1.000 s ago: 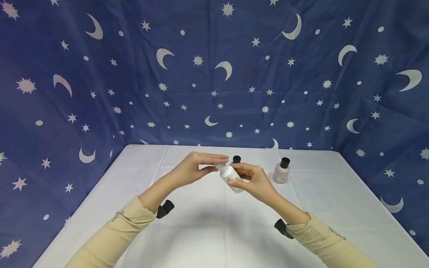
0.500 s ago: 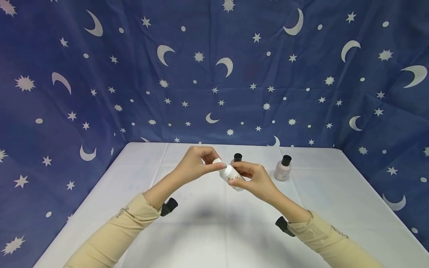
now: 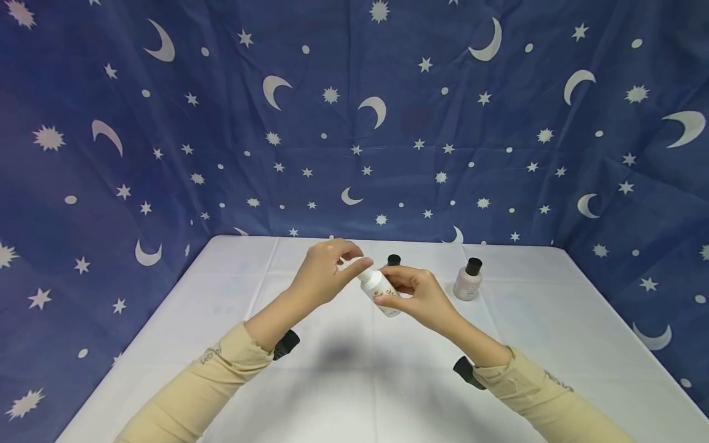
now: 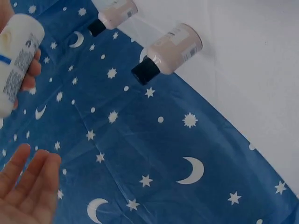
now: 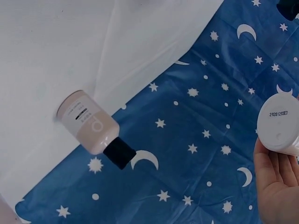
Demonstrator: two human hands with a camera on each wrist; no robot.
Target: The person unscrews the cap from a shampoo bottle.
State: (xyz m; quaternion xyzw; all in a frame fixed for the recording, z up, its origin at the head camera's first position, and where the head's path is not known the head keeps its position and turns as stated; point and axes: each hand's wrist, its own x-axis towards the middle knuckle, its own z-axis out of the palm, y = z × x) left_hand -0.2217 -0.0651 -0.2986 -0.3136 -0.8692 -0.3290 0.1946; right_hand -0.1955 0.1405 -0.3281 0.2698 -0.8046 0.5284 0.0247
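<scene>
In the head view, a white bottle (image 3: 378,292) with a printed label tilts above the table, its top towards the left. My right hand (image 3: 418,296) grips the bottle's body between thumb and fingers. Around the white cap (image 3: 363,271) at its upper end, the thumb and bent fingers of my left hand (image 3: 327,267) close in and partly hide it. The left wrist view has the bottle's back label (image 4: 21,60) and several fingers of the left hand (image 4: 30,191); the cap is out of frame there. The bottle's round base (image 5: 279,123) faces the right wrist camera.
Two pale pink bottles with black caps stand on the white-covered table (image 3: 310,394): one pink bottle (image 3: 467,286) right of the hands, another with its black cap (image 3: 394,259) showing behind them. A blue curtain (image 3: 354,123) with moons and stars surrounds the back and sides.
My left hand has gone from lying with straighter fingers over the bottle's top to thumb and bent fingers around the cap, its wrist turning. The right hand holds the bottle nearly still.
</scene>
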